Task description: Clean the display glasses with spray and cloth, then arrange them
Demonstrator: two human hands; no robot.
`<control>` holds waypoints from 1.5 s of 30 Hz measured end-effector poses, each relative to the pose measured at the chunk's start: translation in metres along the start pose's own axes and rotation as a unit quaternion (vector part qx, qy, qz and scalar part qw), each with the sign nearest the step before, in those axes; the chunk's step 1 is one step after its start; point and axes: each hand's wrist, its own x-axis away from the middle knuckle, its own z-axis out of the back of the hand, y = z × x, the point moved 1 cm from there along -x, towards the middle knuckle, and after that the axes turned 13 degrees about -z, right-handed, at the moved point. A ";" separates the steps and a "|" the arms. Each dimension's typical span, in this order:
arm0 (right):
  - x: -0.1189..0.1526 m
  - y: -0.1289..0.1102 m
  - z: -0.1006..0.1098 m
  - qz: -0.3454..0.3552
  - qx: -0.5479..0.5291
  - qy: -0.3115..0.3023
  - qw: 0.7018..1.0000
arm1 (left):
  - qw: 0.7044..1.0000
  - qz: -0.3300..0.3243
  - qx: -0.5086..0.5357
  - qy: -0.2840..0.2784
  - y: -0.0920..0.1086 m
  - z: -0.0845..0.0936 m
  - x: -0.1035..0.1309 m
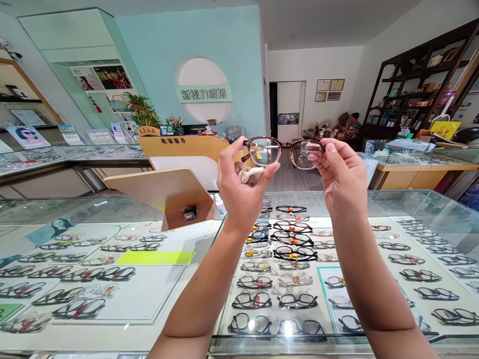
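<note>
Forearms (204, 294) reach up over a glass-topped surface (119, 339), a pair of spectacles (286, 145) held aloft between two hands.
Left hand (243, 187): fingers gripping one side of the spectacles, a pale cloth (251, 174) bunched within. Right hand (346, 174): fingers pinching the opposite end. Under the glass, rows of eyeglass frames (295, 254); upon it, a wooden board (160, 187) and a small white bottle (219, 204). Background: yellow-fronted counter (187, 148), round sign (204, 75) on a pale turquoise wall (149, 45), dark shelving (406, 75) at right, a seated person (353, 127).
</note>
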 end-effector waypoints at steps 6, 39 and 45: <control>0.001 0.001 0.000 0.007 0.020 0.008 1.000 | 0.998 0.032 0.033 -0.030 0.002 0.000 -0.006; -0.001 0.002 -0.002 -0.026 0.007 -0.068 0.997 | 0.893 0.334 0.300 -0.026 -0.008 -0.006 -0.011; 0.007 -0.005 -0.010 0.131 0.194 -0.134 0.963 | 0.780 0.433 0.418 -0.176 -0.004 -0.008 -0.015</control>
